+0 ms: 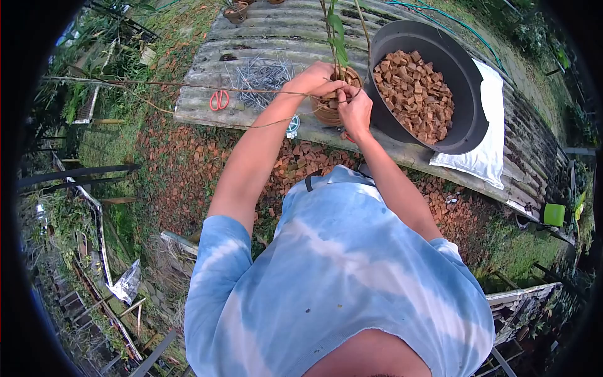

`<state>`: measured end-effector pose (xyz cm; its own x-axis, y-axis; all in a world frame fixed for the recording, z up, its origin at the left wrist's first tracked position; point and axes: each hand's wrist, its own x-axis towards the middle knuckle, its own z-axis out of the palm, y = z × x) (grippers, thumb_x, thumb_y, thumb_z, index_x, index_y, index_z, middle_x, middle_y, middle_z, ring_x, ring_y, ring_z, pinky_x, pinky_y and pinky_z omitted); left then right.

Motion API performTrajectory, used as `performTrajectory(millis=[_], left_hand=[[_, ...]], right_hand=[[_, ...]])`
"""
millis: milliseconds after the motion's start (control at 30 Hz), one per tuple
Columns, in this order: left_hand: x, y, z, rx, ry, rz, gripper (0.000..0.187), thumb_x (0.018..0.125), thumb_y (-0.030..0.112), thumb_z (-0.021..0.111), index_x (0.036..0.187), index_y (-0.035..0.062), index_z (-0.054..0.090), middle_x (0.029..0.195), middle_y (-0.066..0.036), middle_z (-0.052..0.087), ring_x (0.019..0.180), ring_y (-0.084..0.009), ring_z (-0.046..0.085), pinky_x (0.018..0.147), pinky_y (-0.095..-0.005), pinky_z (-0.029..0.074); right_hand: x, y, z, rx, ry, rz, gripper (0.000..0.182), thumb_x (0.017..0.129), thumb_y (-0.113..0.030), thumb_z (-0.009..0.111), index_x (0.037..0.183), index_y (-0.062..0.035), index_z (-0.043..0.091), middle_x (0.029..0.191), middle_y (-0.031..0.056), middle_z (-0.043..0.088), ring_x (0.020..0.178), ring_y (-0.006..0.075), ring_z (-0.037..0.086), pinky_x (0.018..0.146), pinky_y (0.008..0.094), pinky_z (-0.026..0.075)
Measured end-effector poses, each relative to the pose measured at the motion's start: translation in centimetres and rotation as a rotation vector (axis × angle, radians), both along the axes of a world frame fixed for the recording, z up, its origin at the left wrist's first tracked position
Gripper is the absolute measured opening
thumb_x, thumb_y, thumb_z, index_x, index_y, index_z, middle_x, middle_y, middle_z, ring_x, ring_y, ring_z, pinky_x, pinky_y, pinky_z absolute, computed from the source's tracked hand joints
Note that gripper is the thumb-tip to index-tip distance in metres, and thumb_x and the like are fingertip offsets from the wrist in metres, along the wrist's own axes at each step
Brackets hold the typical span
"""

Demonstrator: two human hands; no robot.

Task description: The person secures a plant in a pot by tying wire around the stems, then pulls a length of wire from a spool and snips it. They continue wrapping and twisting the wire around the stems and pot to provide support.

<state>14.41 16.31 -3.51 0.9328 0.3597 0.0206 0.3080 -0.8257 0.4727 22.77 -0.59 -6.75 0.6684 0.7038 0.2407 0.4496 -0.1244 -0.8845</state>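
A terracotta pot (pixel 326 115) filled with brown chunks stands near the front edge of the corrugated sheet. Upright stems with green leaves (pixel 338 39) rise from it, and long thin brown plant stems (pixel 188 85) stretch out to the left, crossing my left wrist. My left hand (pixel 316 80) reaches over the pot's rim, fingers closed at the base of the stems. Against it, my right hand (pixel 355 110) pinches at the same spot, thumb and fingers together. The exact grip points are partly hidden by the fingers.
A large dark grey tub (pixel 468 81) of brown husk chunks (pixel 414 94) stands right of the pot, on a white sack (pixel 487 160). Left lie metal wire pieces (pixel 260 81), red-handled scissors (pixel 219 100) and a teal-and-white spool (pixel 293 127). A small pot (pixel 236 12) is farther back.
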Motion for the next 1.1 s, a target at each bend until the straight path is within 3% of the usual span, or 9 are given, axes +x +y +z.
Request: performTrajectory(millis=[133, 233, 467, 633, 733, 833, 967, 1100], left_hand=[[-0.2, -0.4, -0.2, -0.062, -0.106, 0.003, 0.052, 0.089, 0.046, 0.073, 0.102, -0.0044, 0.072, 0.086, -0.028, 0.071, 0.079, -0.0430, 0.070, 0.070, -0.0460, 0.055], [-0.7, -1.1, 0.8, -0.104, -0.157, 0.006, 0.052, 0.088, 0.044, 0.073, 0.101, -0.0059, 0.072, 0.083, -0.029, 0.070, 0.076, -0.0429, 0.069, 0.068, -0.0458, 0.054], [-1.1, -2.5, 3.3, -0.228, -0.183, 0.045, 0.053, 0.087, 0.044, 0.074, 0.097, -0.0086, 0.072, 0.078, -0.028, 0.069, 0.072, -0.0411, 0.068, 0.066, -0.0472, 0.053], [-0.5, -0.1, 1.2, -0.058, -0.039, 0.000, 0.057, 0.088, 0.049, 0.073, 0.092, -0.0083, 0.072, 0.075, -0.025, 0.068, 0.069, -0.0359, 0.068, 0.065, -0.0455, 0.053], [-0.4, 0.0, 1.3, -0.091, -0.037, -0.028, 0.061, 0.089, 0.053, 0.072, 0.090, -0.0081, 0.072, 0.072, -0.023, 0.067, 0.067, -0.0331, 0.067, 0.064, -0.0441, 0.053], [-0.2, -0.3, 1.8, -0.118, 0.004, 0.007, 0.059, 0.089, 0.051, 0.071, 0.088, -0.0071, 0.072, 0.070, -0.022, 0.067, 0.067, -0.0319, 0.067, 0.064, -0.0439, 0.053], [-0.3, -1.0, 2.9, -0.136, 0.092, 0.068, 0.052, 0.090, 0.047, 0.070, 0.084, -0.0052, 0.072, 0.070, -0.019, 0.068, 0.065, -0.0310, 0.067, 0.063, -0.0436, 0.052], [-0.3, -0.6, 1.1, -0.137, -0.022, 0.054, 0.049, 0.091, 0.045, 0.070, 0.083, -0.0040, 0.073, 0.070, -0.018, 0.069, 0.063, -0.0299, 0.067, 0.061, -0.0435, 0.052]], right_hand=[[0.0, 0.2, -0.2, -0.011, -0.030, -0.008, 0.015, 0.092, -0.011, 0.070, 0.093, 0.0035, 0.072, 0.091, 0.0266, 0.069, 0.084, 0.0461, 0.066, 0.077, 0.0512, 0.052], [0.3, 0.0, -0.1, -0.005, -0.146, 0.032, 0.014, 0.092, -0.010, 0.070, 0.095, 0.0037, 0.071, 0.093, 0.0268, 0.069, 0.088, 0.0465, 0.066, 0.079, 0.0520, 0.052], [0.5, -0.3, -1.3, 0.080, -0.115, 0.061, 0.012, 0.092, -0.007, 0.069, 0.098, 0.0034, 0.070, 0.093, 0.0244, 0.069, 0.090, 0.0465, 0.067, 0.080, 0.0512, 0.052], [0.6, -0.3, -2.2, 0.118, -0.129, 0.083, 0.013, 0.092, -0.007, 0.070, 0.099, 0.0044, 0.070, 0.094, 0.0239, 0.070, 0.088, 0.0459, 0.067, 0.079, 0.0493, 0.053], [1.1, -0.7, -1.6, 0.010, -0.060, 0.111, 0.013, 0.095, -0.007, 0.071, 0.104, 0.0023, 0.072, 0.097, 0.0171, 0.075, 0.084, 0.0232, 0.076, 0.076, 0.0351, 0.058], [1.0, -1.0, -1.0, 0.124, 0.295, 0.080, 0.013, 0.097, -0.008, 0.071, 0.105, 0.0028, 0.072, 0.102, 0.0131, 0.077, 0.091, 0.0162, 0.076, 0.081, 0.0306, 0.059], [1.8, -0.7, -2.9, 0.118, 0.136, 0.187, 0.027, 0.096, -0.009, 0.074, 0.120, 0.0042, 0.073, 0.109, 0.0135, 0.077, 0.094, 0.0137, 0.075, 0.082, 0.0285, 0.059], [1.8, -0.6, -3.0, 0.088, 0.078, 0.155, 0.031, 0.095, -0.012, 0.076, 0.122, 0.0026, 0.074, 0.103, 0.0139, 0.079, 0.092, 0.0129, 0.075, 0.082, 0.0297, 0.059]])
